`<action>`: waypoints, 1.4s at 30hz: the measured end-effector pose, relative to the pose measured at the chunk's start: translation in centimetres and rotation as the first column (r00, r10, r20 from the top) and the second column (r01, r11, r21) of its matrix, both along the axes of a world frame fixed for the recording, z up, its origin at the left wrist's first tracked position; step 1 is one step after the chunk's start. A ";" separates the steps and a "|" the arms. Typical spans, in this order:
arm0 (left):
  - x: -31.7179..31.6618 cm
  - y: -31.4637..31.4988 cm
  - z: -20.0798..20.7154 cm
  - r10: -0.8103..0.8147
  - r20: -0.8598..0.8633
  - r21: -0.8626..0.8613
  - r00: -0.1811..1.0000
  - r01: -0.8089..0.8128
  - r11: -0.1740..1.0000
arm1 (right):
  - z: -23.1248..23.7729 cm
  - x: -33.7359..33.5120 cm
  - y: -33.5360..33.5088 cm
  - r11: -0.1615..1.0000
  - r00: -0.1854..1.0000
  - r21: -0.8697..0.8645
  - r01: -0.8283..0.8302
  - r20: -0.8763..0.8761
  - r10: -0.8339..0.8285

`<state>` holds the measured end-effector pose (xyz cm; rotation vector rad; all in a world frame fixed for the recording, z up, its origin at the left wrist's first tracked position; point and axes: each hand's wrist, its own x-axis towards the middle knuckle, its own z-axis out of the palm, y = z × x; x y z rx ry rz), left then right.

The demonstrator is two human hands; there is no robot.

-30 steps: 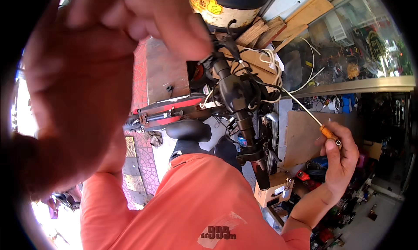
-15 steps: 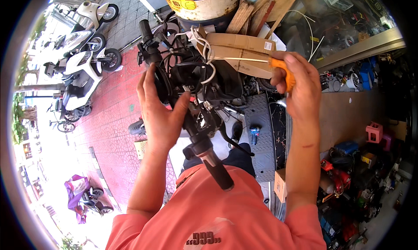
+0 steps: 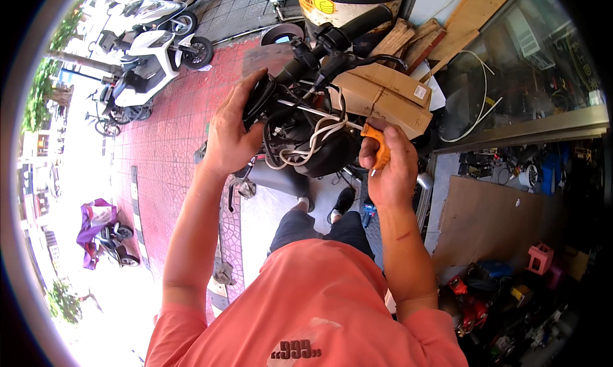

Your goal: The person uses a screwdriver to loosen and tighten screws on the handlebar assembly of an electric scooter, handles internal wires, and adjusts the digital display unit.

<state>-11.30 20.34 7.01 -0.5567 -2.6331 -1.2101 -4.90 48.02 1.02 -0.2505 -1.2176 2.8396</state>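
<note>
My left hand (image 3: pixel 231 132) grips the rim of a round black housing (image 3: pixel 260 97) at the front of a two-wheeler, thumb on the near side and fingers along the outer side. In my right hand (image 3: pixel 394 169) is a screwdriver (image 3: pixel 378 147) with an orange handle. Its long shaft points left, among the cables behind the housing; whether the tip touches anything cannot be made out. A loop of white cable (image 3: pixel 314 143) and several black wires hang below the shaft. Beyond them the handlebar (image 3: pixel 367 24) slants up to the right, with a black brake lever (image 3: pixel 377 61).
A cardboard box (image 3: pixel 383 95) and wooden boards (image 3: pixel 469 22) lie behind the handlebar, beside a large drum (image 3: pixel 348 12). Parked scooters (image 3: pixel 150 60) stand on the red paving at left. At right are a glass case (image 3: pixel 511 73), a pink stool (image 3: pixel 540 257) and piled parts.
The handlebar has swung round, its near grip no longer pointing at my body. My right hand has come left and lower, bringing the screwdriver shaft in among the cables. My left hand stays on the housing.
</note>
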 end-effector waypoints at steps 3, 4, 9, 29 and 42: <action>0.1 0.0 0.6 0.046 -0.137 -0.110 0.990 -0.061 0.992 | -0.3 1.5 -1.4 0.996 0.998 0.080 0.045 -0.052 -0.040; 0.2 0.0 0.7 0.063 -0.151 -0.116 0.986 -0.081 0.990 | -0.2 1.8 -1.8 0.994 0.997 0.099 0.054 -0.057 -0.049; 0.6 0.5 0.9 0.117 -0.237 -0.175 0.964 -0.161 0.971 | -0.2 2.4 -2.3 0.993 0.995 0.107 0.050 -0.085 -0.041; 1.6 1.5 1.1 0.277 -0.076 -0.214 0.958 -0.287 0.934 | 3.4 5.4 -4.7 0.975 0.995 0.198 -0.097 -0.009 0.101; 1.5 -1.0 0.9 0.057 0.045 -0.065 0.997 -0.054 0.996 | 6.0 1.0 -0.5 0.597 0.871 0.719 -0.355 0.022 0.492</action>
